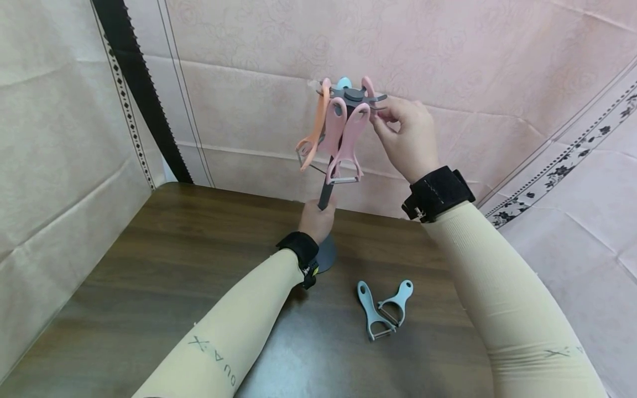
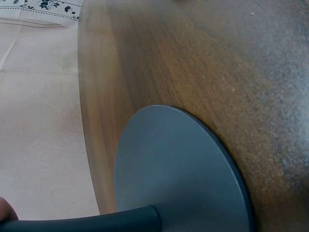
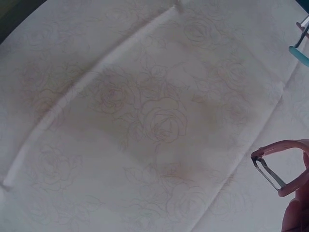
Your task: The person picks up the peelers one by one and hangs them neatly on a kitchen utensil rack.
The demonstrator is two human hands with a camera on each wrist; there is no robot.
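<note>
On the dark wood-grain bench [image 1: 164, 265] we see a grey metal hanging stand with a round flat base [image 2: 178, 169] and an upright post, its top ring carrying several plastic Y-shaped peelers. Our left hand [image 1: 317, 219] is wrapped around the post low down, just above the base, its grip closed firmly on the stand. Our right hand [image 1: 405, 135] is raised to the top of the stand, where thumb and fingertips pinch close together at one of the grey hooks; we cannot tell whether they hold the hook itself or only touch it. Hanging from the ring are two pale pink peelers [image 1: 345, 141], an orange peeler [image 1: 313, 135] on the left side, another pink one behind, and a light blue one at the back. Two light blue peelers [image 1: 383, 309] lie flat on the bench, touching each other, near the base and between our forearms. Pink rose-patterned cloth [image 3: 145, 116] covers the walls behind.
</note>
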